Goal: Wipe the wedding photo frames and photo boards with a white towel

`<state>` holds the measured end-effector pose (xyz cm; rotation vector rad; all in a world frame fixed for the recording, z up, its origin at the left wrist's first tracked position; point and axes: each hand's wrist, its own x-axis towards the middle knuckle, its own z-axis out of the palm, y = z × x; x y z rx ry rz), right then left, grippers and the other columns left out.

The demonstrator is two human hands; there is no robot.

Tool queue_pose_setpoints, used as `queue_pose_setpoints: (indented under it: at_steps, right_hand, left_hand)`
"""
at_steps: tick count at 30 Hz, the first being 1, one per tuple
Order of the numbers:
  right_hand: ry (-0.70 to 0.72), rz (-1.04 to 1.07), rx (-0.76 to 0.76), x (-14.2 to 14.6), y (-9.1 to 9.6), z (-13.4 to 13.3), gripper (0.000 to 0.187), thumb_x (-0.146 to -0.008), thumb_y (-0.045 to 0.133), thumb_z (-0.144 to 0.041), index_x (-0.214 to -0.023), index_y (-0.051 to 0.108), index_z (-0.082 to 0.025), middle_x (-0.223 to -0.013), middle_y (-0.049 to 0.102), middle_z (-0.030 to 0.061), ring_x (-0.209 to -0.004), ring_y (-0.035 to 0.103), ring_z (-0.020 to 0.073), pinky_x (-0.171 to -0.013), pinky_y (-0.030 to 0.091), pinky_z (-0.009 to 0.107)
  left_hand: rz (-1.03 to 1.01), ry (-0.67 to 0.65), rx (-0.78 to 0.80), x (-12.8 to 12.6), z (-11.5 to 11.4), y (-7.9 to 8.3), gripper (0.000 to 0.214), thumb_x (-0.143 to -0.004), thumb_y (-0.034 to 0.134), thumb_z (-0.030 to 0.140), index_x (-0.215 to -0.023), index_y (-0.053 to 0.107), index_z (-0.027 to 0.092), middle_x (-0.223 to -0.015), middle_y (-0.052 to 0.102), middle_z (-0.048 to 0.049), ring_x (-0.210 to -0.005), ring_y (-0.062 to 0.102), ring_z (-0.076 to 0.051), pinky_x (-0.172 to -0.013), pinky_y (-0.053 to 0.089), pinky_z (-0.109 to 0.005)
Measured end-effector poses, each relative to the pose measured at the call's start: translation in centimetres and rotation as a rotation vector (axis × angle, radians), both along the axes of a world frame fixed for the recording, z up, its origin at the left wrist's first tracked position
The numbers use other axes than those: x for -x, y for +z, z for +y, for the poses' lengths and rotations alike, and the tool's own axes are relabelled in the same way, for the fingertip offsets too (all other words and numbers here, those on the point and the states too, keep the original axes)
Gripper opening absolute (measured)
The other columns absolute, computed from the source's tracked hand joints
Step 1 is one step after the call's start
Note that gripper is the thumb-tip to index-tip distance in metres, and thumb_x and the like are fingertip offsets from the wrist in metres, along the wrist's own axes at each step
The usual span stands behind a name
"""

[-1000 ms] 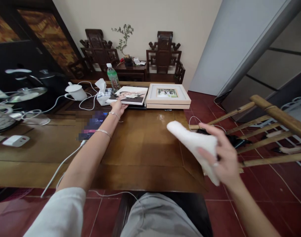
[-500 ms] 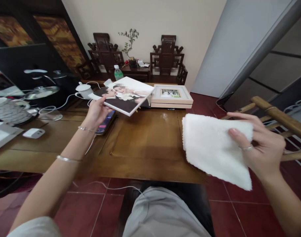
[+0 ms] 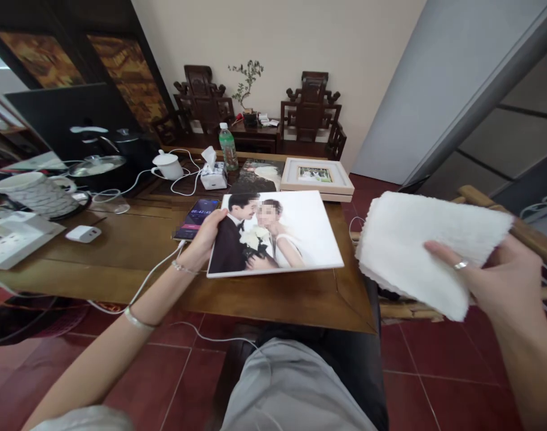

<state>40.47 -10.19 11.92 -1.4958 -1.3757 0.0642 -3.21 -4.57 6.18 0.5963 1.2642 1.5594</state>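
Observation:
My left hand (image 3: 210, 233) grips the left edge of a photo panel (image 3: 295, 239), a white-edged print of a couple with a white bouquet. The panel is tilted toward me above the table (image 3: 273, 302). Off the table's right edge, my right hand (image 3: 502, 275) pinches a folded white cloth (image 3: 417, 245), thumb on top and the other fingers hidden beneath it. Behind the panel lies another dark photo print (image 3: 257, 175), and beside that stand stacked light-wood picture frames (image 3: 320, 193). A phone (image 3: 196, 218) with a lit timer screen lies near my left wrist.
A green-labelled bottle (image 3: 227, 146), a tissue box (image 3: 214, 176) and a lidded white cup (image 3: 168, 164) stand at the back. Leftward are a patterned mug (image 3: 35, 194), a charger (image 3: 83, 233), a power strip (image 3: 21, 239) and cables. A bamboo chair (image 3: 417, 309) stands at the right.
My left hand has brought the photo panel nearer and rightward, uncovering the tissue box and the dark print behind. My right hand with the cloth has shifted slightly right and up.

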Motion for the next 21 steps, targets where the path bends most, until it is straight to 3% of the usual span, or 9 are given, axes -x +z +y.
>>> queue_pose_setpoints:
  at_steps: [4, 7, 9, 11, 14, 17, 21]
  right_hand:
    - [-0.076, -0.488, -0.188, -1.1, -1.0, 0.9, 0.046, -0.061, 0.077, -0.046, -0.095, 0.065, -0.017, -0.085, 0.069, 0.0131, -0.078, 0.065, 0.0290, -0.062, 0.049, 0.038]
    - [-0.091, -0.735, -0.294, -0.5, -2.2, 1.9, 0.023, -0.070, 0.071, -0.035, -0.079, 0.059, -0.018, -0.075, 0.065, 0.0129, -0.072, 0.064, 0.0278, -0.062, 0.049, 0.036]
    - [0.023, -0.816, -0.286, 0.9, -3.1, 2.4, 0.009, -0.073, 0.063, -0.018, -0.075, 0.054, -0.020, -0.087, 0.067, 0.0144, -0.084, 0.065, 0.0264, -0.071, 0.051, 0.034]
    - [0.199, -0.856, -0.242, 3.0, -4.2, 2.8, 0.018, -0.072, 0.052, -0.003, -0.074, 0.052, -0.020, -0.112, 0.064, 0.0149, -0.104, 0.061, 0.0250, -0.085, 0.050, 0.034]
    - [0.410, -0.844, -0.204, 6.1, -5.9, 3.2, 0.028, -0.069, 0.041, 0.006, -0.074, 0.054, -0.018, -0.139, 0.048, 0.0131, -0.126, 0.047, 0.0246, -0.097, 0.046, 0.040]
    - [0.520, -0.841, -0.142, 8.2, -7.6, 3.5, 0.034, -0.070, 0.037, 0.008, -0.078, 0.059, -0.017, -0.144, 0.042, 0.0134, -0.131, 0.041, 0.0253, -0.098, 0.045, 0.044]
    - [0.621, -0.906, -0.012, 9.6, -9.2, 3.6, 0.044, -0.068, 0.037, 0.010, -0.088, 0.064, -0.018, -0.137, 0.050, 0.0132, -0.134, 0.037, 0.0275, -0.100, 0.042, 0.051]
  left_hand:
    - [-0.038, -0.161, -0.005, -1.5, 1.4, -1.9, 0.015, -0.071, 0.069, 0.028, -0.076, 0.061, 0.016, -0.072, 0.066, -0.0022, -0.061, 0.063, -0.016, -0.063, 0.051, -0.028]
    - [-0.018, -0.176, 0.012, -2.3, 2.8, -3.1, 0.022, -0.066, 0.073, 0.031, -0.073, 0.058, 0.017, -0.068, 0.064, -0.0007, -0.058, 0.060, -0.015, -0.060, 0.048, -0.027]
    - [0.015, -0.170, 0.016, -2.7, 3.8, -3.8, 0.025, -0.064, 0.074, 0.033, -0.070, 0.056, 0.016, -0.063, 0.061, 0.0010, -0.056, 0.057, -0.014, -0.059, 0.046, -0.026]
    - [0.054, -0.173, 0.013, -3.0, 4.7, -4.3, 0.028, -0.063, 0.075, 0.035, -0.069, 0.056, 0.016, -0.062, 0.060, 0.0017, -0.056, 0.055, -0.013, -0.059, 0.045, -0.026]
    - [0.105, -0.179, 0.021, -3.3, 5.8, -4.6, 0.030, -0.063, 0.075, 0.038, -0.070, 0.056, 0.016, -0.063, 0.061, 0.0012, -0.057, 0.055, -0.014, -0.060, 0.044, -0.026]
    - [0.137, -0.202, 0.040, -3.4, 6.5, -4.6, 0.029, -0.065, 0.074, 0.038, -0.071, 0.058, 0.015, -0.065, 0.062, 0.0001, -0.059, 0.055, -0.014, -0.061, 0.043, -0.026]
    - [0.179, -0.232, 0.068, -3.3, 7.2, -4.9, 0.031, -0.064, 0.073, 0.042, -0.071, 0.059, 0.015, -0.063, 0.061, 0.0011, -0.058, 0.054, -0.015, -0.061, 0.042, -0.026]
